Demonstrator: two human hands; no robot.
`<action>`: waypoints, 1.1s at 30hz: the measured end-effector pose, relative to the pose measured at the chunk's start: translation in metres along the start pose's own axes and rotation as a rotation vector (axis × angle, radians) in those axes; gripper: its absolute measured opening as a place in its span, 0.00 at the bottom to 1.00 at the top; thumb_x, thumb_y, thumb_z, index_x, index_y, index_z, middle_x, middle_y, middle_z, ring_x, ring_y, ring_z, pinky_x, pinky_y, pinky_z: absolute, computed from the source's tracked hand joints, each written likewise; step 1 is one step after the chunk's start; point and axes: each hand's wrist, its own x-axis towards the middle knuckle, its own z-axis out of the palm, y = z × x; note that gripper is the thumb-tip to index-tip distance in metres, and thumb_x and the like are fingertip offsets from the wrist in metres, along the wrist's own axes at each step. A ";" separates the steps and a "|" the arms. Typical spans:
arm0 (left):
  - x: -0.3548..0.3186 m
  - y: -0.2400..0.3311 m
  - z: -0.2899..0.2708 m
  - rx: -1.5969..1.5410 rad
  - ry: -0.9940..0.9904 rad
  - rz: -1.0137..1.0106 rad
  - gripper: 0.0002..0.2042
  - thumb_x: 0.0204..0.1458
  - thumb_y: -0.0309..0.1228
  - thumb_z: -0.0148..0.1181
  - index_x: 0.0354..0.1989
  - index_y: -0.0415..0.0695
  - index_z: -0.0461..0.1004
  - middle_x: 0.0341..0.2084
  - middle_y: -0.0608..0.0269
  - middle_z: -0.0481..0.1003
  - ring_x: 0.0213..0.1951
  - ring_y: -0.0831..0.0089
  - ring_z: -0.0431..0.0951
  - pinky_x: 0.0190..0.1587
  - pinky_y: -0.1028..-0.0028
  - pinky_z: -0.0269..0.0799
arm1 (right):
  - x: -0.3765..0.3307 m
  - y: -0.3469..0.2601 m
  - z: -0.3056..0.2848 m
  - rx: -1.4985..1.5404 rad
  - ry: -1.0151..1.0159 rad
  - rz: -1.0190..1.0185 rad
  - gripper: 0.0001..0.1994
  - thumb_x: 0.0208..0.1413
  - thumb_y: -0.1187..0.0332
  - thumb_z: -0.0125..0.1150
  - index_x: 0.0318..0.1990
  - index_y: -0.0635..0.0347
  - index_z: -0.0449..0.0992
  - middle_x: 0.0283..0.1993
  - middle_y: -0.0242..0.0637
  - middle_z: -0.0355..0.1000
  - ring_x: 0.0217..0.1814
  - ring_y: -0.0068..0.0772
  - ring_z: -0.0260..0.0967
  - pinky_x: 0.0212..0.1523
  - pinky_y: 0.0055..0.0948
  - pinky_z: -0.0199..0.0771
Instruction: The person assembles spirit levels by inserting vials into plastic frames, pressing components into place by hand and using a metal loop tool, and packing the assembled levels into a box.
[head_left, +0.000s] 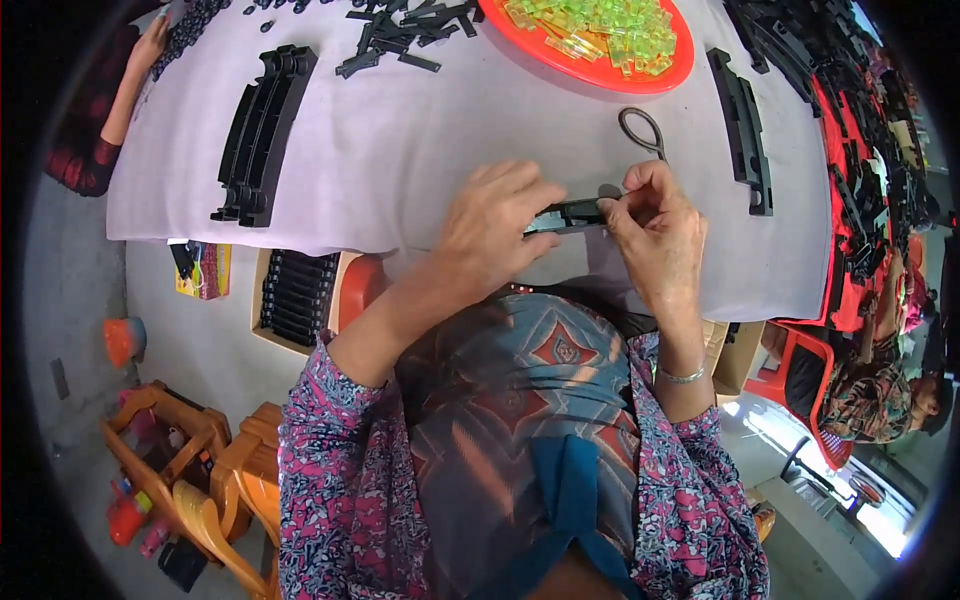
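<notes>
Between my two hands, just over the table's near edge, is a small black plastic piece (572,215) with a shiny greyish part near its left end. My left hand (503,220) grips that left end, thumb below and fingers above. At the other end my right hand (655,218) pinches the piece with thumb and forefinger; the exact contact is partly hidden by the fingers. Beyond my right hand lies a pair of scissors (643,132), of which a dark handle loop shows. A long black plastic housing (742,130) rests to the right, and another housing (265,135) to the left.
A red plate (683,75) heaped with yellow-green clear pieces stands at the back. Black strips (400,35) and dark knobs (190,35) lie farther left. Another person's arm (125,100) reaches in at the left edge. Below stands a box (262,320) of black parts.
</notes>
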 end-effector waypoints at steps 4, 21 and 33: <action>0.000 -0.001 -0.001 0.003 -0.028 0.001 0.18 0.36 0.27 0.72 0.39 0.43 0.75 0.32 0.58 0.70 0.41 0.56 0.73 0.44 0.59 0.66 | 0.000 0.001 -0.001 -0.057 -0.019 -0.004 0.13 0.48 0.72 0.68 0.38 0.58 0.69 0.23 0.39 0.73 0.22 0.37 0.71 0.28 0.35 0.70; -0.005 -0.001 -0.003 0.241 -0.028 0.199 0.15 0.44 0.24 0.66 0.43 0.46 0.79 0.37 0.63 0.74 0.41 0.63 0.74 0.40 0.65 0.67 | 0.003 -0.004 -0.001 -0.147 -0.017 0.015 0.13 0.47 0.71 0.68 0.40 0.58 0.71 0.24 0.40 0.76 0.25 0.42 0.75 0.29 0.38 0.72; -0.010 0.000 0.005 0.286 0.037 0.202 0.16 0.43 0.25 0.66 0.44 0.48 0.79 0.36 0.66 0.74 0.40 0.64 0.73 0.42 0.65 0.67 | -0.013 0.004 0.002 -0.140 0.107 -0.328 0.09 0.50 0.72 0.68 0.39 0.59 0.78 0.33 0.39 0.74 0.33 0.41 0.73 0.34 0.36 0.71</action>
